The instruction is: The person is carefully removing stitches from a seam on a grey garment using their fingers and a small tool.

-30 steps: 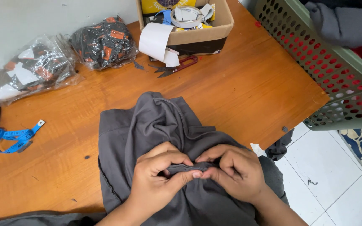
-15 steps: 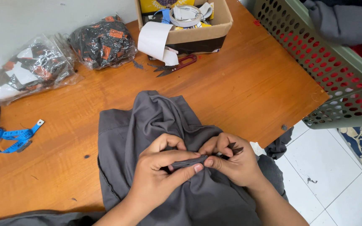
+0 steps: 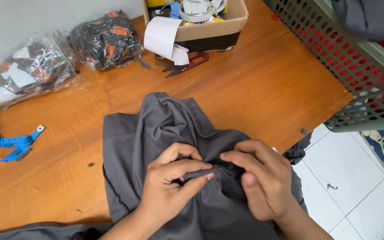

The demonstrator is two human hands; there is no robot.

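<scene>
A dark grey garment (image 3: pixel 156 133) lies bunched on the wooden table (image 3: pixel 267 84), spilling over its near edge. My left hand (image 3: pixel 167 189) pinches a narrow fold or seam of the fabric between thumb and fingers. My right hand (image 3: pixel 263 178) grips the same fold just to its right, fingers curled into the cloth. The two hands are almost touching at the fold.
Red thread snips (image 3: pixel 187 66) lie in front of a cardboard box (image 3: pixel 210 31) holding tape and paper. Two plastic bags of patterned items (image 3: pixel 27 71) (image 3: pixel 105 40) sit at the back left. A blue measuring tape (image 3: pixel 5 144) is far left, a perforated grey-green basket (image 3: pixel 356 62) at right over the tiled floor.
My hands have come back together on the fold after pulling it out flat half a second ago; the fabric strip between them is shorter and more bunched.
</scene>
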